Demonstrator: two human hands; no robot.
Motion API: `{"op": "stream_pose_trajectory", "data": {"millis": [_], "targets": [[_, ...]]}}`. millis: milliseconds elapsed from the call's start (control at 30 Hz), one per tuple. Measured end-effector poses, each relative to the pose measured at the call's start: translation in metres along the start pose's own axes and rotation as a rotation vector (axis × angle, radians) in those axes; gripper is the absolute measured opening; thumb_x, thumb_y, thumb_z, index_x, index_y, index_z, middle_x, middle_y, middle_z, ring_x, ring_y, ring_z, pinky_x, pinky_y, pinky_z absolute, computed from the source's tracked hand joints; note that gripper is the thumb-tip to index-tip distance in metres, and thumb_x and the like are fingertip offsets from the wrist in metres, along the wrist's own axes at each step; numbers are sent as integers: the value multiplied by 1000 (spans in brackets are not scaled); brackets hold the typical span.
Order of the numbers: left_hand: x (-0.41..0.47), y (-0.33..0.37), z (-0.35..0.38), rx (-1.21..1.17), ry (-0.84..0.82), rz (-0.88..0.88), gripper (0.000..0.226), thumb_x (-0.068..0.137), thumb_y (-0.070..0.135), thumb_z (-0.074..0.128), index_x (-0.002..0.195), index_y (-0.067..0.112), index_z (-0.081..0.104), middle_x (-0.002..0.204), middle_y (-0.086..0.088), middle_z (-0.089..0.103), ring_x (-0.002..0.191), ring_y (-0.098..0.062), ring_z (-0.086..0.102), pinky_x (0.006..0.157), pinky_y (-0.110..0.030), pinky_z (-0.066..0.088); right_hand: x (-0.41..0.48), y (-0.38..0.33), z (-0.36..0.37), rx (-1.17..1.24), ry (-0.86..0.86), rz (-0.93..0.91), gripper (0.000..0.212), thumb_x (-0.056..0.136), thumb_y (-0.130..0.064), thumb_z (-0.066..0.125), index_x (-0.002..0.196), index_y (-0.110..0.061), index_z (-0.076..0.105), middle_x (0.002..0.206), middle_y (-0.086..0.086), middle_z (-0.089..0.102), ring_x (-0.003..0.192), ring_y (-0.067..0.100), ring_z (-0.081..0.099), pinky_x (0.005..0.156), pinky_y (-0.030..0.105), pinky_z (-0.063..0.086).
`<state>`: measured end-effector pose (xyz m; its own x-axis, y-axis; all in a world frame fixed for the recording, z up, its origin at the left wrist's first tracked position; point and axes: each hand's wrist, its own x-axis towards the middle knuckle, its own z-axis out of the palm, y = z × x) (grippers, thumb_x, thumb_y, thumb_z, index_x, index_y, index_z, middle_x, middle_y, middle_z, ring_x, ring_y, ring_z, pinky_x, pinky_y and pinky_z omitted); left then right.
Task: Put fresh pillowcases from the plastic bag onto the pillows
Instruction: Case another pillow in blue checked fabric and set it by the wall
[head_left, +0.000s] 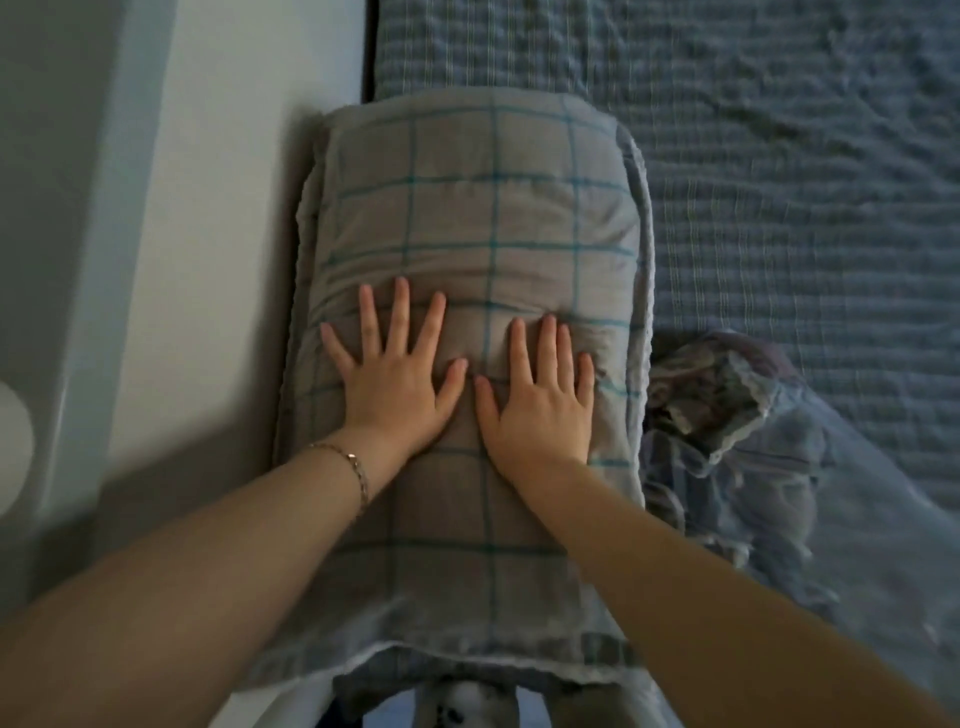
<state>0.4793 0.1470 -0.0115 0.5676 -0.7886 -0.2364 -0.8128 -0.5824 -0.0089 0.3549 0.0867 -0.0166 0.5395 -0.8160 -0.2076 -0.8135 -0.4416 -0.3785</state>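
A pillow (467, 208) lies lengthwise in the middle of the view, running from 12 o'clock down to 6 o'clock; it wears a grey pillowcase (457, 545) crossed by thin teal lines, whose flat border shows along the 3 o'clock side and the near end. Both hands lie flat on top of it, side by side just below the centre; the left hand (395, 384) is at about 8 o'clock of the centre with its fingers straight and spread wide, grasping nothing; the right hand (540, 410) is at about 5 o'clock of the centre, its fingers straight and closer together, also grasping nothing; the two thumbs nearly meet. A thin chain bracelet (358, 473) circles the left wrist.

The pillow rests on a blue ribbed bedspread (779, 156) that fills the view from 12 to 3 o'clock; at 9 o'clock the pillow lies against a pale white panel (234, 208). A crumpled blue-grey cloth (727, 431) with a pale frilled edge sits at 4 o'clock, just beside the pillow; a round white shape (13, 447) shows at the far 9 o'clock edge, too blurred to name.
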Motion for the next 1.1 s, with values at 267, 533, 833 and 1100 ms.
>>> {"op": "stream_pose_trajectory", "data": {"millis": [267, 533, 833, 1100], "targets": [[-95, -3, 21, -61, 123, 178, 67, 83, 50, 36, 142, 20, 27, 150, -12, 30, 139, -34, 18, 110, -56, 6, -109, 38, 16, 82, 16, -167, 62, 87, -46, 38, 143, -20, 27, 150, 9, 27, 140, 23, 20, 113, 41, 15], [-114, -53, 6, -943, -216, -909, 67, 90, 50, 48, 133, 1, 39, 135, -23, 46, 122, -36, 46, 95, -36, 37, -104, 95, -22, 903, -402, 947, 68, 84, -59, 48, 135, -15, 43, 127, 7, 53, 116, 25, 49, 99, 36, 37], [-95, -25, -19, -418, -107, -826, 44, 90, 14, 49, 125, -10, 36, 128, -38, 40, 114, -51, 43, 94, -50, 36, -108, 115, -23, 470, -488, 942, 33, 95, -24, 48, 116, 1, 47, 115, 22, 55, 107, 36, 53, 86, 38, 42], [60, 63, -56, -85, -73, 145, 54, 95, 51, 25, 146, 40, 9, 157, 3, -12, 143, -28, -13, 109, -60, -5, -1, 43, -49, 296, 220, -166, 50, 88, -27, 44, 133, -6, 48, 141, 16, 44, 134, 31, 35, 111, 37, 22]]}}
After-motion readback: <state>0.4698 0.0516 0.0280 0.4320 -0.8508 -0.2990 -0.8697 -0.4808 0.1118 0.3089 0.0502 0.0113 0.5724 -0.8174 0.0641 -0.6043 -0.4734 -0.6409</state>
